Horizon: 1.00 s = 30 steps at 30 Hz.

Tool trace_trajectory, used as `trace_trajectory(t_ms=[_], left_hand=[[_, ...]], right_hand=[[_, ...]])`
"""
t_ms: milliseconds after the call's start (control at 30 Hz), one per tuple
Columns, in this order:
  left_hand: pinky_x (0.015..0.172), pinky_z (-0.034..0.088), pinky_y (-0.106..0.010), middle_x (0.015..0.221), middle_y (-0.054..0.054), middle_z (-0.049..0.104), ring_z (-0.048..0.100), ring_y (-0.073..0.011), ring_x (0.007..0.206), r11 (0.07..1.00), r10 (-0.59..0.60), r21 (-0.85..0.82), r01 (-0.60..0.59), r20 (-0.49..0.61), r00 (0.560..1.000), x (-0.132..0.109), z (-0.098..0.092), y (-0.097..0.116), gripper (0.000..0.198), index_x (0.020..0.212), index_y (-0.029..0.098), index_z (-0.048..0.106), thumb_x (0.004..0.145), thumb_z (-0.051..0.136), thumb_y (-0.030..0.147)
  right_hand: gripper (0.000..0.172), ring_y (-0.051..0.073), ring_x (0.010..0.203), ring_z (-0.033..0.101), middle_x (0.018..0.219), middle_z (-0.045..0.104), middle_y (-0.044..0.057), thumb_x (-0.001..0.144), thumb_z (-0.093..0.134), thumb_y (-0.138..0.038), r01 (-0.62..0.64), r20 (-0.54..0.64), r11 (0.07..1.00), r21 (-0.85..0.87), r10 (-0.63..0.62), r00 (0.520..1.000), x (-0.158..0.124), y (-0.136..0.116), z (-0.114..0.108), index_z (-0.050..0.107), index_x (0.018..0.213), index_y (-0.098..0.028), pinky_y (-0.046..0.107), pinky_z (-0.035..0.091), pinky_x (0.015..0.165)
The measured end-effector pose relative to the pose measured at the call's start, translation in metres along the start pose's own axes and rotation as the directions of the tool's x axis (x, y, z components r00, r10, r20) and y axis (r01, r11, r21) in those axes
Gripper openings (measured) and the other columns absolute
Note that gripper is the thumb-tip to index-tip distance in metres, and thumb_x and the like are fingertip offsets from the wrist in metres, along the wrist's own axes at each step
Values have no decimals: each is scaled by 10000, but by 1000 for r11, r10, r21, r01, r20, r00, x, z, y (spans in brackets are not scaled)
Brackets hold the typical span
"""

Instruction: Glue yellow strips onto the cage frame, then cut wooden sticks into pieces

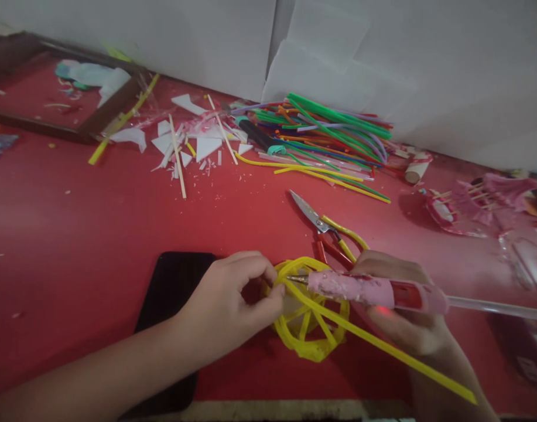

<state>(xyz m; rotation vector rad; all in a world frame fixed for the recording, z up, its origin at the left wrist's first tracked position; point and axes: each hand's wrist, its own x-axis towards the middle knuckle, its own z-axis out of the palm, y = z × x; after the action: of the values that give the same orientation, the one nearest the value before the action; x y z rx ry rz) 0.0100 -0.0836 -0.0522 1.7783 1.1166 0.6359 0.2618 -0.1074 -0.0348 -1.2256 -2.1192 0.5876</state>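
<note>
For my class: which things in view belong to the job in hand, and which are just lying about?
In use:
- yellow openwork piece, held by the left hand
- pink glue gun, in the right hand
- long yellow strip, near its tip

Seemingly just lying about:
- shears
- coloured stems
- wooden sticks
- white scraps
- black slab

Rough plastic glue gun (356, 287), metal nozzle (298, 279), metal-bladed shears (321, 226)

Dim, hazy light pales the table (395, 225) rightward, with picture edges blurred.
</note>
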Motion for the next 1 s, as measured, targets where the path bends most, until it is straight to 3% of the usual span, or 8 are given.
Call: trace_trajectory(t_ms=[100, 1000], left_hand=[[526, 387, -190, 605, 37, 584, 516, -78, 556, 1000, 4, 9, -4, -9, 1000, 1, 0, 0, 143, 636, 164, 577, 778, 562, 176], [511, 376, -180, 586, 45, 566, 497, -69, 541, 999, 25, 31, -24, -25, 999, 1, 0, 0, 154, 619, 164, 562, 773, 572, 169]], right_hand=[[43, 152, 545, 498, 639, 556, 20, 720, 498, -187, -49, 42, 987, 156, 43, 998, -3, 2, 2, 526, 703, -215, 309, 388, 492], [91, 119, 528, 403, 598, 456, -9, 711, 506, -139, -41, -58, 999, 30, 43, 997, -7, 5, 4, 464, 661, -202, 287, 269, 495]])
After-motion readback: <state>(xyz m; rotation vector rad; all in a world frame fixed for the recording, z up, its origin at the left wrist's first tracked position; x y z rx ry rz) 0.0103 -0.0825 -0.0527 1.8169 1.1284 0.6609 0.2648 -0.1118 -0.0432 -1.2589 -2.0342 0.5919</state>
